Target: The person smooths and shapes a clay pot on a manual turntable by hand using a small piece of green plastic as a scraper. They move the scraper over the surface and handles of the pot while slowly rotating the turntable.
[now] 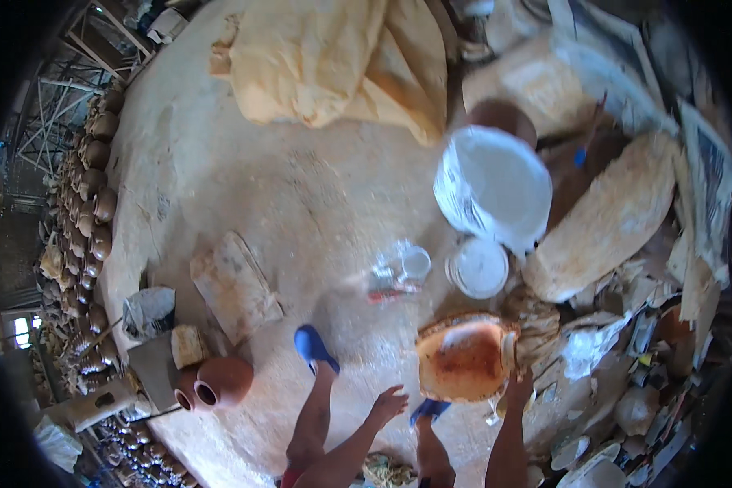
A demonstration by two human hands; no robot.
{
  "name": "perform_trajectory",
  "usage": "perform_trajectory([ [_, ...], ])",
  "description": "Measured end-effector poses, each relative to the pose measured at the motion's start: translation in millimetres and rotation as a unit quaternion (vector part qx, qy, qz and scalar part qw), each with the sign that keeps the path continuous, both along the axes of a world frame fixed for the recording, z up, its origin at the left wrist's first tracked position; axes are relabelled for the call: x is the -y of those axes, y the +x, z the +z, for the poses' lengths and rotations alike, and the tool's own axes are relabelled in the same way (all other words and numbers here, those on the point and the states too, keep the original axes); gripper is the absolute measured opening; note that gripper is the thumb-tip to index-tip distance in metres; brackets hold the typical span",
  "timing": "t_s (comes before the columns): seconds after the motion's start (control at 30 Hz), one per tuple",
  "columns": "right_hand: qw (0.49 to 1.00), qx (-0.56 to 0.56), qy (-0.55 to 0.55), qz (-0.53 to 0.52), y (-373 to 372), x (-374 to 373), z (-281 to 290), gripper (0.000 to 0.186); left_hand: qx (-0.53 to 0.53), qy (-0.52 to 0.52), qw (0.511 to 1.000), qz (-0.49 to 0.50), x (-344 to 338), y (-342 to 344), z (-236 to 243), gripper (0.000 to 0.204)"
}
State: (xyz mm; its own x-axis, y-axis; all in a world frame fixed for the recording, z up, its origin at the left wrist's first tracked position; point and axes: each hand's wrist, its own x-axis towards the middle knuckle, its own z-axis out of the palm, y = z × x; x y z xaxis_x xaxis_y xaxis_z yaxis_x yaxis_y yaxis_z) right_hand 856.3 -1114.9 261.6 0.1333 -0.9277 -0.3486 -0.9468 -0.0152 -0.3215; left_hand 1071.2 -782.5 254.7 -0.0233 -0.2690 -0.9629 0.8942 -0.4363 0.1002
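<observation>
The right hand grips the rim of a rust-orange clay bowl resting on the earthen floor between the person's feet; its fingers close on the rim's edge. The left hand hovers just beside the bowl, fingers spread wide and holding nothing. The bowl's inside looks wet and smeared, so shaping or coating appears under way, not finished. Behind it stand a large white bucket, a small white tub and a clear cup. Two finished red-brown pots lie well to the left. A crumpled yellow sack sits at the far side; no legible labels are visible.
</observation>
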Motion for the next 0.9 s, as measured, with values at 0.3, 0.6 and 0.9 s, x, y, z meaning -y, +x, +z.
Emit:
perform_trajectory([
  [0.3,0.995,-0.035,0.081,0.051,170.5,-133.7,121.7,0.070,0.126,-0.072,0.985,0.091,-174.8,322.6,47.1,0.063],
  [0.6,0.975,0.059,0.190,0.098,487.3,-63.2,178.0,0.074,0.330,0.121,0.933,0.082,-103.8,713.0,121.4,0.077],
  [0.9,0.949,0.295,0.095,0.059,850.0,156.1,-7.1,0.113,0.320,0.080,0.927,0.177,115.5,954.5,22.5,0.091],
])
